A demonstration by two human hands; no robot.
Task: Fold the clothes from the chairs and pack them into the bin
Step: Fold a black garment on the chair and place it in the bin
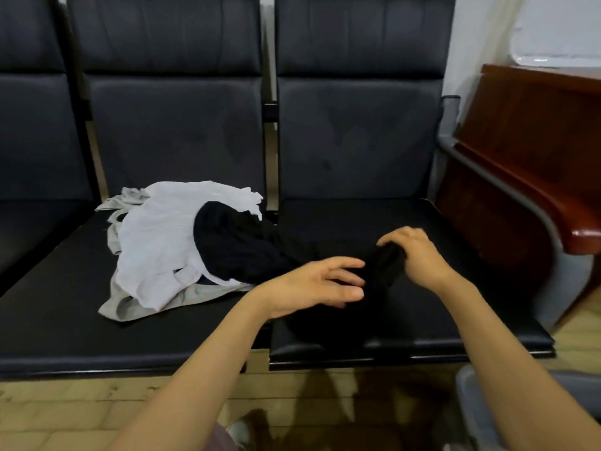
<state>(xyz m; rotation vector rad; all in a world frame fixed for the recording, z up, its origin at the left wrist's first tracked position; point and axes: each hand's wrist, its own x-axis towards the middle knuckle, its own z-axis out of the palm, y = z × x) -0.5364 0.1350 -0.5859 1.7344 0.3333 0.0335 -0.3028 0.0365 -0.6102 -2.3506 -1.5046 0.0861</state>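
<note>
1. A row of black padded chairs is seen from above; a black garment (240,245) lies stretched from a pile on the middle seat (65,304) across the gap onto the right seat (455,320), its near end at the middle of that cushion
2. The step in hand looks like the start of folding this black piece: it lies half out of the pile and is not yet flat
3. The right hand (416,255) grips a bunched end of the black cloth, fingers and thumb curled round it
4. The left hand (312,284) is spread, fingers straight and apart, just beside the right hand; whether it touches the dark fabric cannot be told
5. The next move probably calls for the left hand to pinch a second edge, so both hands can draw the garment clear and spread it on the right seat
6. A white shirt (156,229) and a grey garment (182,299) lie crumpled on the middle seat, partly under the black one
7. The pale rim of the bin (471,395) shows on the floor below the right seat's front edge; its inside is out of view
</note>
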